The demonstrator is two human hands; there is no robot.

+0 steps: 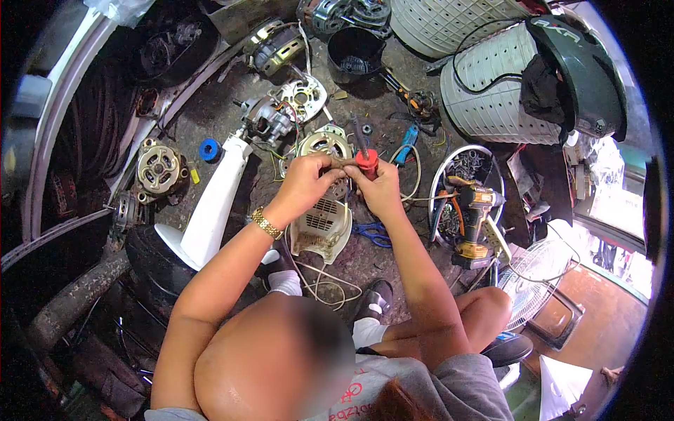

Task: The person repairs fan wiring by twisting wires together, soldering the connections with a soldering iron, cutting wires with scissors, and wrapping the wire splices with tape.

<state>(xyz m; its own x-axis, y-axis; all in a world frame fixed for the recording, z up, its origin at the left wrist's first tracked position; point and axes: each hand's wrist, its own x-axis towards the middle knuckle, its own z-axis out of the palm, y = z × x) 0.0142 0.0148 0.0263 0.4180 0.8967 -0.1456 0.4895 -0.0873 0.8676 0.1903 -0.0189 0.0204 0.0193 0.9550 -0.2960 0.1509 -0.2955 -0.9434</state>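
Note:
My right hand (pixel 380 189) is closed around a red-handled screwdriver (pixel 366 161), whose dark shaft points up and away from me. My left hand (pixel 306 177) is closed in a pinch, its fingertips meeting those of the right hand; whatever lies between them is too small to make out. Just beyond and below both hands is a round metal fan motor (pixel 324 143), partly covered by the fingers. A cream slotted plastic housing (pixel 321 228) lies under my wrists, with a pale cable (pixel 341 283) trailing from it.
Right of me, a round tray (pixel 437 184) holds screws and tools, with a yellow-black power drill (pixel 474 217) at its edge. A white fan stand (pixel 214 200) lies left. Around the floor are blue-handled pliers (pixel 373 236), a blue tool (pixel 406 144), another motor (pixel 161 170) and a black bucket (pixel 354 59).

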